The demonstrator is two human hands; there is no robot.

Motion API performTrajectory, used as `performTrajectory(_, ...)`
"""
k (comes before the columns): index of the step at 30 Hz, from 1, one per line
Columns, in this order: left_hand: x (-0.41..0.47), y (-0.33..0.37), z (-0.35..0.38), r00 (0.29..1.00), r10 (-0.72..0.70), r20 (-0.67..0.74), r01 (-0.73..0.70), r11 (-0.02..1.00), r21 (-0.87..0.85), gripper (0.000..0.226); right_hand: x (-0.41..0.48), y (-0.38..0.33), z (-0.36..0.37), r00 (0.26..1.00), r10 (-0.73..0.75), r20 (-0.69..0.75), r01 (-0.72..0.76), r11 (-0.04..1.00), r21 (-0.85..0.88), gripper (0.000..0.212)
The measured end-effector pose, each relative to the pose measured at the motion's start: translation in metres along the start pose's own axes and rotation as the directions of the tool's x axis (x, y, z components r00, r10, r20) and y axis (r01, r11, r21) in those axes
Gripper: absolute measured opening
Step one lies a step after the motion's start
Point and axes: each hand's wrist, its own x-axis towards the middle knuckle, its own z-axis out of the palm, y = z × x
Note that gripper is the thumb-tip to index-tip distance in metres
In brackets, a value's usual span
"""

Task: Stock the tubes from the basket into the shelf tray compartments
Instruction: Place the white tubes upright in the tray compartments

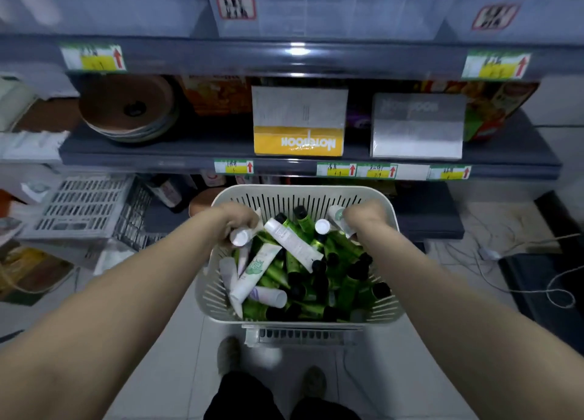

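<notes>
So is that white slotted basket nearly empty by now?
No, still well filled: the white slotted plastic basket holds a heap of green black-capped tubes and white tubes.

On the shelf in front of me, a yellow-and-white notebook pack (298, 121) stands upside down, its band printed "Notebook". The grey pack (417, 125) beside it carries the same word, faintly. Red arrows mark the shelf-edge price tags (234, 166), whose handwriting I cannot read.
</notes>
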Motion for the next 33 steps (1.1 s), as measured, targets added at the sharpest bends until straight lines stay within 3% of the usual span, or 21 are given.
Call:
performTrajectory(3,-0.027,0.007,-0.028,0.984,-0.029,0.176,0.040,0.997,-0.058,0.019,-0.015,-0.022,-0.017,0.985,-0.161,-0.060,0.159,0.987,-0.027,0.032)
performTrajectory(5,-0.049,0.016,-0.042,0.976,0.028,0.218,-0.009,0.996,-0.089,0.019,-0.035,-0.041,-0.031,0.957,-0.275,-0.091,0.276,0.961,-0.008,0.022)
performTrajectory(7,-0.070,0.025,-0.051,0.972,0.121,0.204,-0.093,0.985,-0.143,0.011,-0.053,-0.057,-0.042,0.921,-0.370,-0.118,0.375,0.927,0.018,0.012)
performTrajectory(10,-0.100,0.037,-0.068,0.947,0.272,0.170,-0.226,0.942,-0.248,0.019,-0.085,-0.083,-0.058,0.856,-0.492,-0.159,0.509,0.856,0.091,0.016)
performTrajectory(13,-0.133,0.048,-0.097,0.893,0.448,0.036,-0.418,0.857,-0.303,0.018,-0.116,-0.115,-0.070,0.788,-0.584,-0.195,0.615,0.766,0.190,0.016)
performTrajectory(18,-0.195,0.059,-0.152,0.722,0.653,-0.227,-0.677,0.601,-0.424,0.014,-0.169,-0.183,-0.076,0.592,-0.760,-0.267,0.804,0.539,0.251,0.027)
performTrajectory(22,-0.220,0.067,-0.208,0.578,0.681,-0.449,-0.815,0.469,-0.340,0.011,-0.209,-0.240,-0.079,0.436,-0.837,-0.330,0.899,0.388,0.205,0.022)
performTrajectory(26,-0.228,0.071,-0.276,0.456,0.676,-0.580,-0.888,0.388,-0.246,0.022,-0.229,-0.300,-0.067,0.322,-0.886,-0.335,0.946,0.286,0.153,0.023)
performTrajectory(29,-0.225,0.072,-0.328,0.393,0.650,-0.651,-0.916,0.339,-0.214,0.025,-0.234,-0.343,-0.047,0.291,-0.898,-0.330,0.954,0.247,0.169,0.020)
performTrajectory(33,-0.205,0.070,-0.397,0.361,0.601,-0.713,-0.921,0.349,-0.172,0.032,-0.235,-0.396,-0.010,0.271,-0.910,-0.313,0.960,0.229,0.163,0.015)
